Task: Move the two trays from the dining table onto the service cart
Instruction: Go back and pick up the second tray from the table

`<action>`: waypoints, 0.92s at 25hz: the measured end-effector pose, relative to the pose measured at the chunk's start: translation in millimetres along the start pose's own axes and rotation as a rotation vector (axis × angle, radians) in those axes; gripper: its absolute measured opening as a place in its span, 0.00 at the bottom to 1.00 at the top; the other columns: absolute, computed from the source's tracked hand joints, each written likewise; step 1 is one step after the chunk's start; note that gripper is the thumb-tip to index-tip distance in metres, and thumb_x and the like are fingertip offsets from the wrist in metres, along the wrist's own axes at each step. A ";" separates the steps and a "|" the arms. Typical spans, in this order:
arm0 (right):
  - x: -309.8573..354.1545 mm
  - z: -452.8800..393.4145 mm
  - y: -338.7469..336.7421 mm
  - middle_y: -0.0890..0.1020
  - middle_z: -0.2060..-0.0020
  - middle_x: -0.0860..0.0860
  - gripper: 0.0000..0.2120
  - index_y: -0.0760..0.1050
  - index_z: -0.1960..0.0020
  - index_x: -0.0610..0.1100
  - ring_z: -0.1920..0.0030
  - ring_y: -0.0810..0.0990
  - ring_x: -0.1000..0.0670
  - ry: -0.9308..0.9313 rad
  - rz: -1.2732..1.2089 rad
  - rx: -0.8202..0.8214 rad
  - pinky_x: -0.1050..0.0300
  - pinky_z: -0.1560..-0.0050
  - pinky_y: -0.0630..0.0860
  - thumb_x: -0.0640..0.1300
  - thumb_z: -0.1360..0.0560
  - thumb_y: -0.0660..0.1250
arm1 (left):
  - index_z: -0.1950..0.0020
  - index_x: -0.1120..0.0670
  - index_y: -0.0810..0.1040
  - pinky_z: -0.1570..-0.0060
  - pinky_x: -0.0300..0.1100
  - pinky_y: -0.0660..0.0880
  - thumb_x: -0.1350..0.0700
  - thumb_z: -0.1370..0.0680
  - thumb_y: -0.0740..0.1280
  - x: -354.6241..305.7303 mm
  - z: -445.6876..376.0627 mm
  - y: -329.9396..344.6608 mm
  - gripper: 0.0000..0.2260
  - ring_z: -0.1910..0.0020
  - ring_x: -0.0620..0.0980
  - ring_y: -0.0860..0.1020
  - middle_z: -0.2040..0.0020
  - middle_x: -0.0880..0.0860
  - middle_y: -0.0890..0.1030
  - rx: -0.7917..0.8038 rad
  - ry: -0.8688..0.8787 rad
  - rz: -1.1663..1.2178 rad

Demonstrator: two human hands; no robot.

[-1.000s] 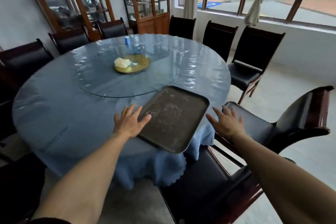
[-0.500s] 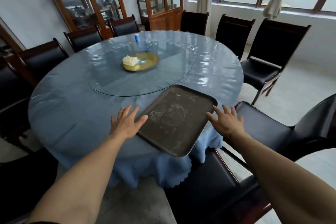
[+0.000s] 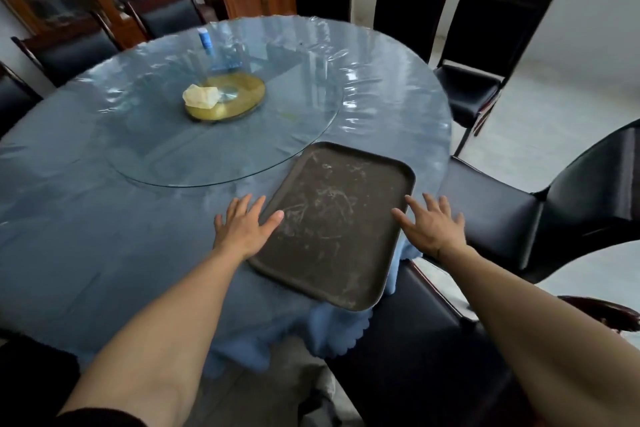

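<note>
Dark brown rectangular plastic tray (image 3: pixel 332 222) lies at the worktop (image 3: pixel 86 218) edge, one corner overhanging. Both hands, fingers spread and empty, have closed in: left hand (image 3: pixel 244 225) now touching its rim, right hand (image 3: pixel 433 227) just beside. Lift appears imminent.

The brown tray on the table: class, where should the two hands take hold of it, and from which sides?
Grip the tray by its two long raised rims, left hand from its left, right hand from its right. It lies flat and wide, so opposite holds should keep it level. Its near corner overhangs the table edge, probably leaving room for fingers underneath.
</note>
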State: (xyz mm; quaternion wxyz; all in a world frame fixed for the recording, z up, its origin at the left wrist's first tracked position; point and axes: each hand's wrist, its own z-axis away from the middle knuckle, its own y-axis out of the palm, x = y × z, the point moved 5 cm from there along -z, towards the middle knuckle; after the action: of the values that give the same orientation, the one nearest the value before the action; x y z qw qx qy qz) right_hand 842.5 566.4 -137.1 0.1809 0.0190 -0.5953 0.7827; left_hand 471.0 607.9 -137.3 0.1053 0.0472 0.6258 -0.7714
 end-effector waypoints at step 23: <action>5.8 -93.9 89.5 0.57 0.24 0.36 0.38 0.52 0.20 0.43 0.27 0.63 0.34 0.541 -0.500 0.135 0.41 0.27 0.61 0.66 0.21 0.53 | 0.19 0.46 0.49 0.29 0.59 0.61 0.29 0.24 0.54 2.3 -189.7 82.2 0.38 0.23 0.57 0.60 0.20 0.54 0.55 0.373 0.071 0.152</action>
State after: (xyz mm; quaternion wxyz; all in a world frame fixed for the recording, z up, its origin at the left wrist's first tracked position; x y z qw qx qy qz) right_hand 827.1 635.8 -245.7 0.5153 -0.0320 -0.4501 0.7286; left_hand 475.8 776.8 -256.6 0.1306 0.1404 0.4702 -0.8615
